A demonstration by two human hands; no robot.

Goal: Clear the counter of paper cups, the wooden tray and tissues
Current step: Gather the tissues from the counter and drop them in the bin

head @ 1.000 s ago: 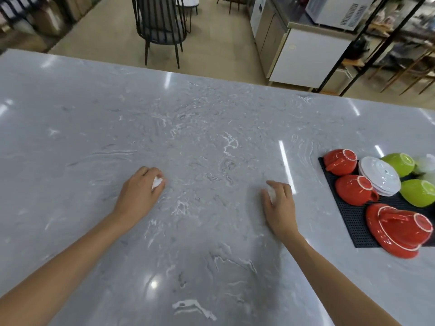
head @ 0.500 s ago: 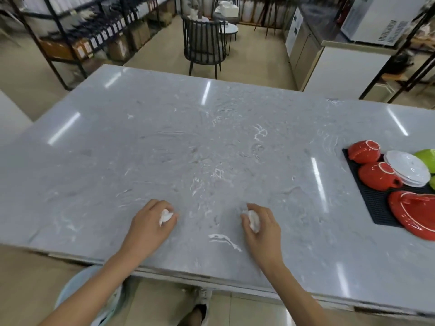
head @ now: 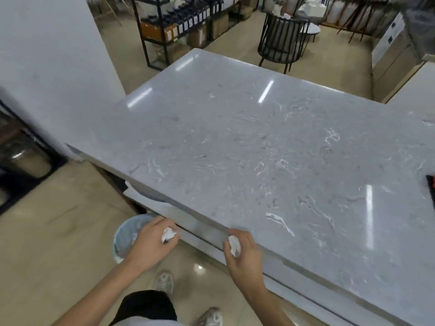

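Observation:
My left hand (head: 150, 243) is closed around a crumpled white tissue (head: 169, 234). It hangs off the counter's near edge, right above a pale blue bin (head: 124, 234) on the floor. My right hand (head: 244, 251) grips a second crumpled tissue (head: 234, 243) at the front edge of the grey marble counter (head: 259, 149). No paper cup or wooden tray shows in this view.
A black mat corner (head: 432, 184) peeks in at the counter's right edge. A white wall (head: 47, 67) stands to the left. Black shelving (head: 183, 24) and a dark chair (head: 282, 38) stand beyond the counter. My shoes (head: 164, 283) are on the tiled floor below.
Both hands, each with its tissue, have drawn back from the middle of the counter to its near edge. The view has swung left and down, and the bin now shows under my left hand.

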